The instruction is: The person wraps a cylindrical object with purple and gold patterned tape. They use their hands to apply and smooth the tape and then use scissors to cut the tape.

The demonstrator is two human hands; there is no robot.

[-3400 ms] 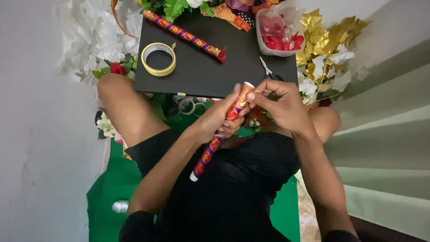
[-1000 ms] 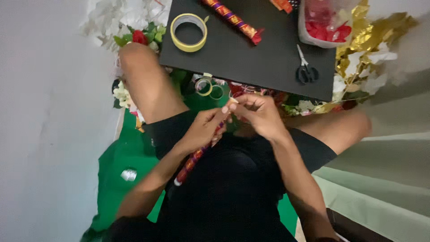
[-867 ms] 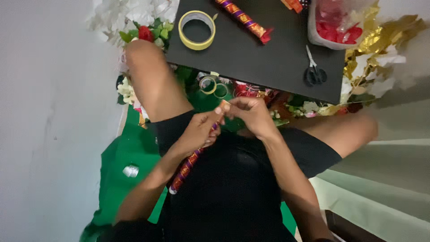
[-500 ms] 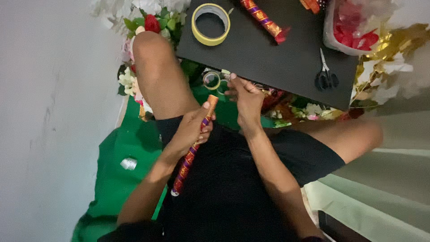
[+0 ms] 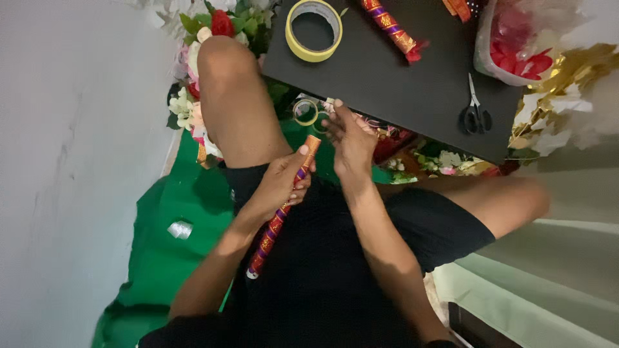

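A person seated on a green cloth [image 5: 161, 258] beside a pale wall decorates a stick, with artificial flowers [image 5: 200, 38] banked at the left knee. The left hand [image 5: 277, 187] is wrapped around the decorated stick [image 5: 284, 206], fingers closed about its middle and thumb laid along the shaft, holding it slanted over the lap, its bare orange top end pointing toward the low black table [image 5: 400, 84]. Most of the stick's length below the grip already carries spiral bands of red, purple and gold; the short orange stretch above the thumb appears uncovered, so the wrapping looks largely done with the tip left to finish. Just right of that tip, the right hand [image 5: 351, 138] is raised with fingers loosely spread and reaching toward small tape rings [image 5: 306, 113] at the table's near edge; whether it pinches anything cannot be told. On the table lie a roll of yellow tape [image 5: 314, 29], a second, fully wrapped stick [image 5: 390, 29], black-handled scissors [image 5: 476, 113] and, further right, a clear bag of red petals [image 5: 516, 45], with gold foil leaves [image 5: 574, 77] beyond the table's edge.
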